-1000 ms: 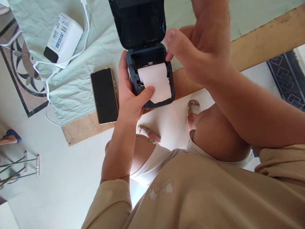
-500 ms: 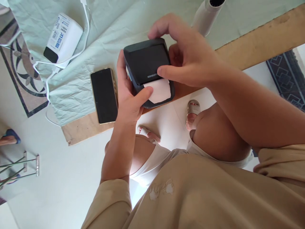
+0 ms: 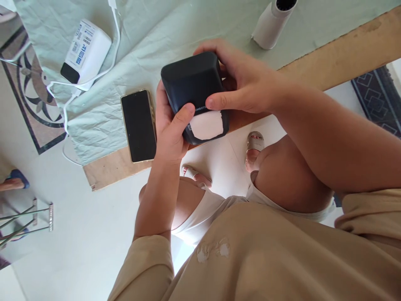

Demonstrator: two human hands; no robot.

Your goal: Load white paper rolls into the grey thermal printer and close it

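Between my two hands is a dark label printer (image 3: 191, 79), held above the table's front edge. A white paper label strip (image 3: 206, 125) with a ragged lower end sticks out at its near side. My left hand (image 3: 173, 123) is closed around the printer's left side, thumb on the top by the paper. My right hand (image 3: 239, 83) grips the right side, its thumb pressed on the lid near the lettering and its fingers behind the far corner. The fingers under the printer are hidden.
A black-screened phone (image 3: 139, 125) lies left of my left hand. Beyond it sits a white box-shaped device (image 3: 87, 52) with a white cable (image 3: 116, 46). A pale cylinder (image 3: 272, 27) stands at the back right on the green cloth (image 3: 163, 25). Another person's foot (image 3: 14, 182) shows at far left.
My right hand's fingers have come down from above the printer's far edge to close around its right corner. The lid looks lower, and my left thumb has moved up onto its edge.
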